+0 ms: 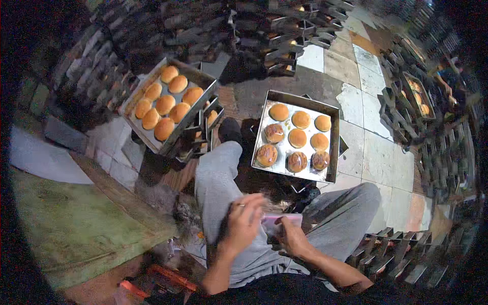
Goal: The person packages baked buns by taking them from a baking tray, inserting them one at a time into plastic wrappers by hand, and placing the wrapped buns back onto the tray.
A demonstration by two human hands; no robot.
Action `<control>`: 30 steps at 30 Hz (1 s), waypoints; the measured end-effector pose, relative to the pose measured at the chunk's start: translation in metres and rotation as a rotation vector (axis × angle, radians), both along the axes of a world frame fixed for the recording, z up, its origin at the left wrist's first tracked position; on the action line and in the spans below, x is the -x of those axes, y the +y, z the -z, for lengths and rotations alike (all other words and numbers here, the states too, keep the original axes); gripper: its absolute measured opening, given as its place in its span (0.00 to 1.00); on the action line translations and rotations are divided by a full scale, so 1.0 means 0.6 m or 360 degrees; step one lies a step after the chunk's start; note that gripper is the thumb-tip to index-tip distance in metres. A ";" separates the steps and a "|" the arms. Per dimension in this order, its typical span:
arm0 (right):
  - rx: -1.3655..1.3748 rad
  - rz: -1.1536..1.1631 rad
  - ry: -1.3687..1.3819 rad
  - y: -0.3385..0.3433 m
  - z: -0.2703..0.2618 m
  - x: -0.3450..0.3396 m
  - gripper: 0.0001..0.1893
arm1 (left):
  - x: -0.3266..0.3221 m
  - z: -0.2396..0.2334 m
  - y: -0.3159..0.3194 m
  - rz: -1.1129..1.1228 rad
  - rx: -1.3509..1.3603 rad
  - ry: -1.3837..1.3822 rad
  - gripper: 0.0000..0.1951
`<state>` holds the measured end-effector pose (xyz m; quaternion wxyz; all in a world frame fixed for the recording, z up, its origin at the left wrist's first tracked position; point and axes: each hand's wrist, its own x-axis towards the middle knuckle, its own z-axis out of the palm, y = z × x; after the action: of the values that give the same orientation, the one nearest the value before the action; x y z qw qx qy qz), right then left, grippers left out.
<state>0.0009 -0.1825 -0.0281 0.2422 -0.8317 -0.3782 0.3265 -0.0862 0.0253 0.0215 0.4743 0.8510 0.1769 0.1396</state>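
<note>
My right hand (291,236) holds a flat pinkish plastic packet (272,220) above my lap, thumb on top. Just left of the packet is my left hand (246,219), raised with fingers extended; its fingertips are blurred and I see nothing in it. Before my knees stands a square metal baking tray (334,131) of round buns in rows. Plain golden buns (297,138) fill its far part. Several darker, shiny buns (297,162) along the near and left sides look covered in clear film.
At the left, a deeper metal tray (192,114) of golden buns tops a stack of trays. A green cloth-like surface (76,225) lies lower left. Dark stacked trays (400,255) stand lower right. Far right, a person's hand (450,93) is near another bun tray (419,95). Floor tiles (347,152) show between.
</note>
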 end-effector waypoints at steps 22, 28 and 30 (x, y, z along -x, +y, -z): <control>-0.0783 -0.0084 -0.0192 -0.023 -0.091 -0.062 0.45 | -0.098 -0.068 -0.068 0.0969 -0.1141 -0.0056 0.30; -0.1031 0.0099 0.0045 0.074 -0.077 -0.092 0.49 | -0.136 -0.019 -0.043 -0.0111 0.0517 -0.0198 0.38; -0.1144 0.0295 0.0120 0.144 -0.084 -0.050 0.43 | -0.161 -0.001 -0.006 -0.0259 0.1283 -0.0042 0.25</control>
<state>0.0309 -0.0960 0.0220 0.5611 -0.7116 -0.3826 0.1800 0.0105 0.0216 0.0219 0.7594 0.5784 0.2782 0.1071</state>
